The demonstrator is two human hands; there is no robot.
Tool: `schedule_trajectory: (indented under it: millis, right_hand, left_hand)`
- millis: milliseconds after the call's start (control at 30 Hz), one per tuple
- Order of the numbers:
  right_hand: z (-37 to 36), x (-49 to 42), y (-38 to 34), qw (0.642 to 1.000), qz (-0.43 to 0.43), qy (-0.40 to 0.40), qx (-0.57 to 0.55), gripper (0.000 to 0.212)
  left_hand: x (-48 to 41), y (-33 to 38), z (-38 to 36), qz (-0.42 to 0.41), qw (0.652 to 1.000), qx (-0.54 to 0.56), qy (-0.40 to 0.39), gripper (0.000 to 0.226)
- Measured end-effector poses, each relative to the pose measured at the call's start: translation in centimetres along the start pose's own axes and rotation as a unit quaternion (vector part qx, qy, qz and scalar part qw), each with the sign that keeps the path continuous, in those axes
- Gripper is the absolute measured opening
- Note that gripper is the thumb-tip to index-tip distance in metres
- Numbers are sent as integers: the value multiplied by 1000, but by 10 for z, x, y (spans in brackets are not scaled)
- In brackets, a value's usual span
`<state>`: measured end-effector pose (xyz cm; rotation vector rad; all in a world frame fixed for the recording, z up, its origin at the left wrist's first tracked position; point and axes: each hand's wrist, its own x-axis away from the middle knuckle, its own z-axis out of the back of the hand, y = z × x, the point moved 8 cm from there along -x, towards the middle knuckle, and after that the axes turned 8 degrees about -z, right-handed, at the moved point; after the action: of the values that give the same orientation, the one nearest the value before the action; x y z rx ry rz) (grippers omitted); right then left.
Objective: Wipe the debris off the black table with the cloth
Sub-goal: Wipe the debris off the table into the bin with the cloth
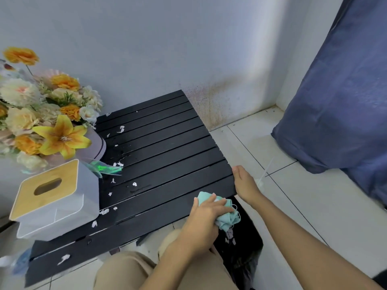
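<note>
Black slatted table [167, 147] is gripped at 3 o'clock by right hand [245, 185]; crumpled mint-green cloth [229, 219] is clutched by left hand [206, 216].

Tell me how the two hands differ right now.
The left hand grips the bunched teal cloth; the right hand has no cloth and holds the right edge of the black table. The left hand is at the near corner, the right hand farther along that edge. Both are at the table's right side.

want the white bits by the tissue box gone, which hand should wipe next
Left: the left hand grips the cloth at the near edge of the black table; the right hand holds its right edge and has no cloth.
</note>
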<state>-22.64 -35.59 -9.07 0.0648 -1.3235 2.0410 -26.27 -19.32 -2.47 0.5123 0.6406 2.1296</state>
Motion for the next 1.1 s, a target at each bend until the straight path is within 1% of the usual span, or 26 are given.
schedule_trajectory:
  millis: [67,133,167,233,300,333,367,400,433,467,500,567,633,700,733,800,833,900,967,1033,1100]
  right_hand:
    - [13,2,-10,1000,20,16,6,30]
    - [29,13,-27,996,59,54,-34,28]
    - [35,20,-36,993,70,61,-70,27]
    - [36,34,-51,988,68,38,-131,25]
    - [29,44,-60,985,51,-16,-165,32]
    - [22,49,-64,980,37,-65,-183,40]
    - [12,55,-67,968,17,-130,-216,49]
    - [0,62,-68,943,-7,-204,-261,58]
    - [-11,70,-71,915,-31,-267,-302,65]
    - [-20,78,-74,891,-48,-309,-330,69]
    - [-27,81,-77,880,-55,-326,-341,72]
    - [-35,80,-80,874,-64,-327,-355,72]
    - [-42,75,-80,860,-80,-328,-381,67]
    - [-43,73,-79,842,-87,-332,-416,57]
    - [-43,73,-78,838,-79,-336,-423,50]
    - [-42,73,-74,842,-49,-326,-427,37]
    - [-42,72,-69,847,-42,-309,-431,34]
    - [-38,71,-57,863,-45,-257,-432,34]
    - [-30,70,-48,899,-27,-191,-392,35]
    - [-18,72,-44,931,9,-124,-342,35]
    - [-8,77,-43,939,41,-69,-334,37]
  left_hand:
    - [3,-8,19,23,992,104,75,64]
    - [4,-16,43,47,969,196,146,52]
    - [4,-18,53,60,953,248,163,45]
    - [2,-22,69,74,915,355,175,35]
    - [1,-27,79,87,879,430,186,34]
    - [1,-30,81,99,859,462,199,35]
    - [2,-33,80,119,838,487,217,36]
    - [2,-37,77,144,819,501,241,38]
    - [4,-43,75,170,808,492,275,40]
    - [7,-47,75,193,806,464,312,42]
    - [9,-52,75,206,809,430,343,43]
    - [10,-57,74,217,819,377,373,39]
    - [10,-63,76,215,821,365,382,32]
    - [8,-72,78,215,811,386,382,29]
    - [8,-77,79,217,802,405,381,29]
    - [7,-84,77,220,781,450,374,29]
    - [5,-86,74,218,774,467,367,29]
    - [4,-89,69,216,778,474,352,27]
    - [3,-89,63,216,786,470,339,28]
    - [2,-85,59,212,783,481,331,28]
    - [0,-78,54,208,781,492,323,28]
